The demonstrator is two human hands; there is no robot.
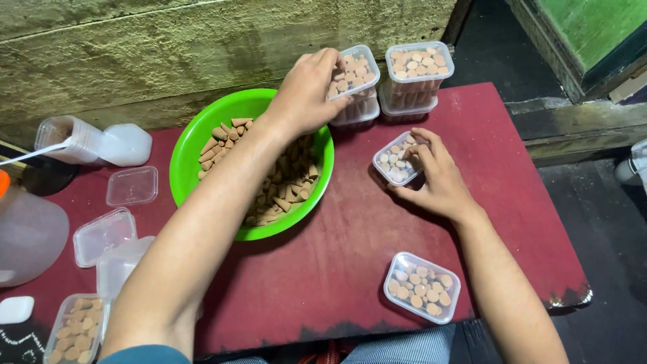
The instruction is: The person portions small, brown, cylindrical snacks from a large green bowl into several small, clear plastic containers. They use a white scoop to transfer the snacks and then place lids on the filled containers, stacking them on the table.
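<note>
A green bowl (192,145) holds many brown cone-shaped pieces (286,192) on a dark red table (350,243). My left hand (303,91) reaches over the bowl's far rim, fingers bunched and touching the cones in a clear plastic box (357,71) stacked on another box. My right hand (438,175) grips a small clear box (397,158) partly filled with upright cones, its fingertips on the box's rim.
Another stack of filled boxes (418,74) stands at the back. A filled box (421,286) sits near the front edge. Empty boxes and lids (108,229) lie at the left beside a filled box (74,330) and white plastic containers (101,141).
</note>
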